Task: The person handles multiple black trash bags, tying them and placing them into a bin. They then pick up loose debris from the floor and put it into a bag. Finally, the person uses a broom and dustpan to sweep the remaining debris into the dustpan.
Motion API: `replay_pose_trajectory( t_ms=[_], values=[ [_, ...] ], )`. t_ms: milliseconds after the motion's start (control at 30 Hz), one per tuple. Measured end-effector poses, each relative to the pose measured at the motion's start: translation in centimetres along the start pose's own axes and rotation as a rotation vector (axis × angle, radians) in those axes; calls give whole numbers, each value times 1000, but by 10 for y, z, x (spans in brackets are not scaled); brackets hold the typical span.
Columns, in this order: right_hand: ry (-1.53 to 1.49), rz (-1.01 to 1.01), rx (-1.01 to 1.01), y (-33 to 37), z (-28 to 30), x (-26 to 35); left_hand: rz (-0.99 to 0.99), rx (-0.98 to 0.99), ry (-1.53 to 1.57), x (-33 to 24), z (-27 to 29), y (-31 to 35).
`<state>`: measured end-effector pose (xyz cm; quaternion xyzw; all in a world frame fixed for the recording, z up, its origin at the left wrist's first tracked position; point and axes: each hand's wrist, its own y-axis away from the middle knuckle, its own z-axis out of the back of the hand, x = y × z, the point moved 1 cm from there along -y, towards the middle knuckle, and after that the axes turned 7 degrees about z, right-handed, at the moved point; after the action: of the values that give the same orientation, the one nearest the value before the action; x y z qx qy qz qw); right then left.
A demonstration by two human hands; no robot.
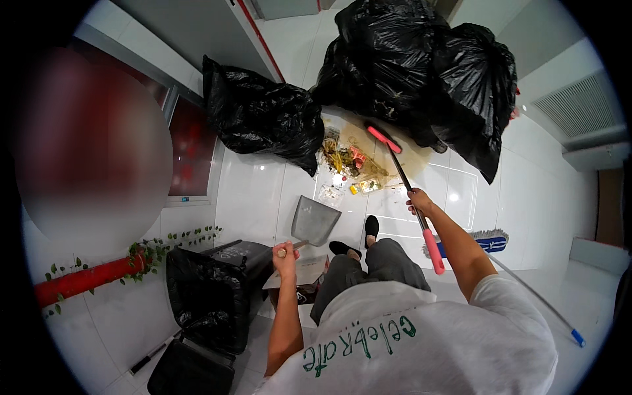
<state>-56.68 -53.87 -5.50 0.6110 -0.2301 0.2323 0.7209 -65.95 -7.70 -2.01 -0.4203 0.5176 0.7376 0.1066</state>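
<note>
My left hand point(286, 262) is closed round the upper end of the handle of a grey dustpan point(316, 221), whose scoop rests on the tiles ahead of my feet. Partway along its dark shaft, my right hand point(421, 200) grips a broom point(400, 172) with a pink grip. The broom's pink head point(384, 139) lies at the far side of a heap of spilled food waste point(352, 161), against the foot of the black bags. Clear plastic containers point(370, 185) and yellow bits are mixed in the litter. A brownish wet stain spreads around it.
Large full black garbage bags point(388, 59) stand beyond the litter, with a slumped black bag point(260, 115) to the left. A lined, open bin point(204, 296) and a cardboard box point(309, 273) are near my left arm. A blue flat mop point(477, 245) lies at right.
</note>
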Motion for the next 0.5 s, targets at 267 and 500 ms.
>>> replay_pose_trajectory(
  t_ms=[267, 500],
  values=[
    [-153, -235, -30, -84, -37, -30, 253, 458, -122, 15, -19, -25],
    [-94, -181, -85, -112, -11, -39, 979, 259, 629, 13, -32, -52]
  ],
)
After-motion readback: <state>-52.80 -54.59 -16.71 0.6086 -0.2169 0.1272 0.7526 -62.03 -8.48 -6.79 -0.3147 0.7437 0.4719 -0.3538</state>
